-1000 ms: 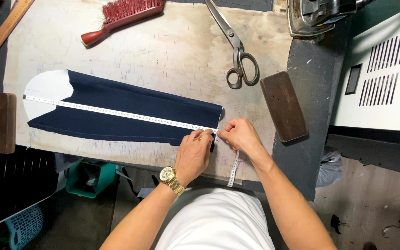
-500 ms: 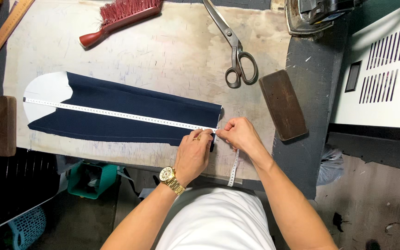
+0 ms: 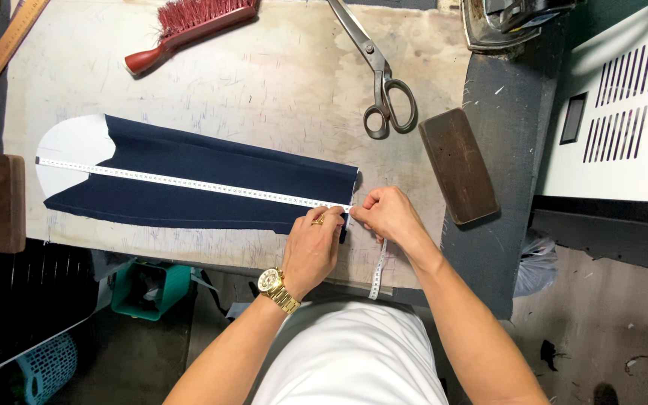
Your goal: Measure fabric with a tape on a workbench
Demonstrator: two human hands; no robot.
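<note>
hands: left [image 3: 315, 244] and right [image 3: 386, 214] still pinch tape [image 3: 189, 182] at cloth [image 3: 204, 187] end | change: none, worktop [image 3: 264, 97] same

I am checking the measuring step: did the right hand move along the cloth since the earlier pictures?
No. The right hand pinches the tape measure at the same end of the navy fabric piece, equally near the wooden block.

- Two hands: left [image 3: 313, 247], right [image 3: 388, 214]
- One tape [image 3: 189, 182]
- One cloth [image 3: 211, 187]
- One scissors [image 3: 380, 79]
- One brush [image 3: 189, 26]
- Two wooden blocks [image 3: 459, 165] [image 3: 0, 202]
- One ruler [image 3: 1, 52]
- One iron [image 3: 515, 22]
</note>
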